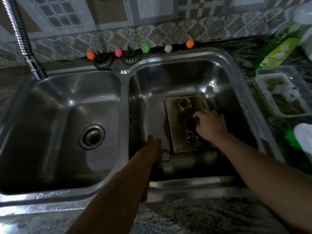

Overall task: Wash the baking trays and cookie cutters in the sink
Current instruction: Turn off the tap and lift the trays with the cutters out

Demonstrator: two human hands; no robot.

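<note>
A rectangular metal baking tray (175, 115) lies flat in the right basin of the double sink (125, 71). On it lie a cutter near the far end (184, 103) and a gingerbread-man cutter (193, 140) near the front. My right hand (209, 125) is over the tray's right side, fingers curled round a dark round thing that I cannot make out. My left hand (152, 146) reaches down at the tray's front left corner; a flower-shaped cutter (165, 155) sits right by its fingers, and whether they hold it is unclear.
The left basin has a drain strainer (91, 136); a flexible tap hose (22, 36) hangs above it. Two strainer plugs (116, 59) and several coloured balls sit on the back ledge. A green detergent bottle (278, 49) and a plastic tub (283, 92) stand to the right.
</note>
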